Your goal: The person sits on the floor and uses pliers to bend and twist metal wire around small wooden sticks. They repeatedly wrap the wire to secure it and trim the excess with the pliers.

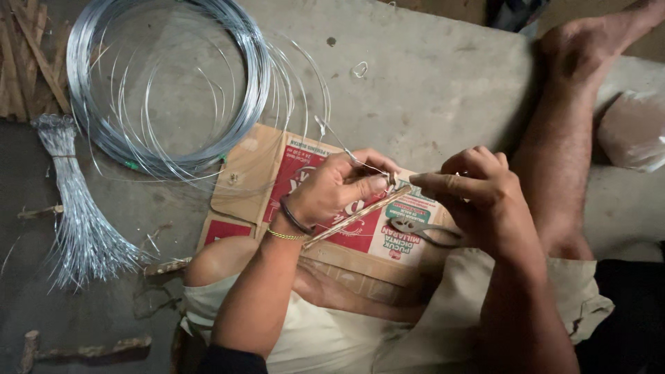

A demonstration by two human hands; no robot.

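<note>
Here, a big coil of silvery wire (166, 83) lies on the concrete floor (429, 76) at upper left, loose loops spilling toward the middle. Left of it a tied bundle of cut wire pieces (80, 215) fans out at its lower end. Brown sticks (28, 62) sit in the top left corner, and a few short wood bits (90, 350) lie along the bottom left. A small wire loop (359, 68) lies alone on the floor, well apart from the hands.

A flattened cardboard box (277, 180), red and white print, lies under the hands, partly on the person's lap. Pliers (422, 228) rest on it, just below the right hand, half hidden by that hand.

Left hand (336, 187), fingers clenched, grasps a thin stick (357, 216) that runs diagonally down-left under the wrist; a thin wire strand (346, 149) rises from the fingertips toward the coil. Bracelets sit on that wrist. Right hand (485, 197), fingers pinched together, meets the stick's upper end; what exactly it pinches is too small to tell.

The person's bare leg and foot (575, 104) stretch along the right. A pale plastic bag (634, 131) lies at the far right, contents unclear. Light is dim.
</note>
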